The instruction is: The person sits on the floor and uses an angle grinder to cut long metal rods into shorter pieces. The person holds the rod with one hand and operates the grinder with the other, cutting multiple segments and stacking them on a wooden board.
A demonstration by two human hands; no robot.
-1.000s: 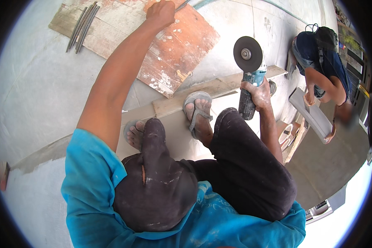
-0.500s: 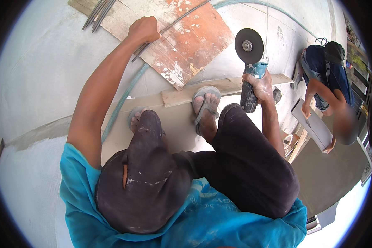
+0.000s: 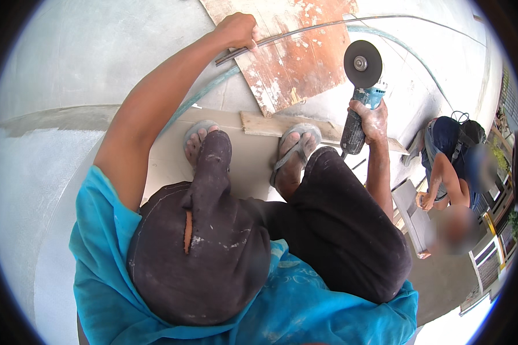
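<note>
My left hand (image 3: pixel 237 30) is closed round thin metal rods (image 3: pixel 305 29), whose near ends stick out at the fist's lower left. From the fist one rod runs in a long curve to the far right, over a worn plywood board (image 3: pixel 288 63) with flaking orange paint. My right hand (image 3: pixel 372 122) grips the body of a teal and black angle grinder (image 3: pixel 354 131). Its dark cutting disc (image 3: pixel 372 68) points up and away from me, apart from the rods. Whether the disc is spinning cannot be made out.
A greenish hose (image 3: pixel 198 98) passes under the board. A narrow wooden plank (image 3: pixel 265 123) lies just beyond my sandalled feet (image 3: pixel 293 152). At the right, a co-worker (image 3: pixel 443 167) bends over a long grey panel (image 3: pixel 413 215). Behind the board is a pale floor.
The view has shifted. My left fist and the rods appear farther right and up, with more rod visible to the right. The grinder stays in my right hand. The co-worker's posture has changed.
</note>
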